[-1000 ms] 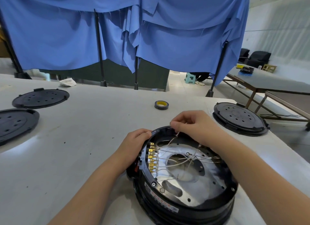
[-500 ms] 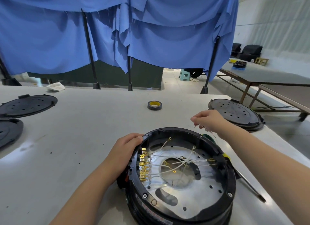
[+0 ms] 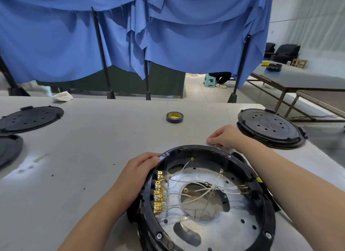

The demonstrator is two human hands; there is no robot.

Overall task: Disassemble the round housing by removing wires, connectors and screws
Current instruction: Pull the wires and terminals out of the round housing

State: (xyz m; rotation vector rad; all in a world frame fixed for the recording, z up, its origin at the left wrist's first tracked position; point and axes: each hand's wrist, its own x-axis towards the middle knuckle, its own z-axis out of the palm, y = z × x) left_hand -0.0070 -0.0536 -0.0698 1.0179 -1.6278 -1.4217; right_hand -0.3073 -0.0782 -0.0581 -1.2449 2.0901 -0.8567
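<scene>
Steadying the round housing [image 3: 205, 204] at its left rim, the left hand [image 3: 141, 168] curls its fingers over the black edge, thumb tip just beside a rim screw [image 3: 164, 155]. The housing sits on the grey table [image 3: 93, 148], close to the near edge, open side up.

Right hand [image 3: 225, 136] rests on the table just beyond the housing's far rim, fingers curled and pinched on a thin pale wire [image 3: 217, 147] that trails back toward the rim. What sits at the wire's tip I cannot tell.

Inside the housing:
- a column of brass spade connectors [image 3: 158, 194] along the left inner wall, just inside the left hand's fingers
- white leads [image 3: 196, 192] fanning rightward from them across the silver plate [image 3: 214, 232], ending in loose ring terminals
- two brass terminals [image 3: 242, 190] at the right wall
- more screws round the rim, one at the near right [image 3: 268, 235]

Judgement: the remaining wires run roughly left to right, their fixed ends at the connector column. The left hand is nearer that column, but it is busy bracing. The right hand must release its wire and come back over the far rim, toward the person and leftward, to reach the next lead.

Elsewhere: a tape roll [image 3: 174, 117] farther back, well apart; a black perforated cover [image 3: 269, 128] to the right, two more at the left [image 3: 31, 118].
</scene>
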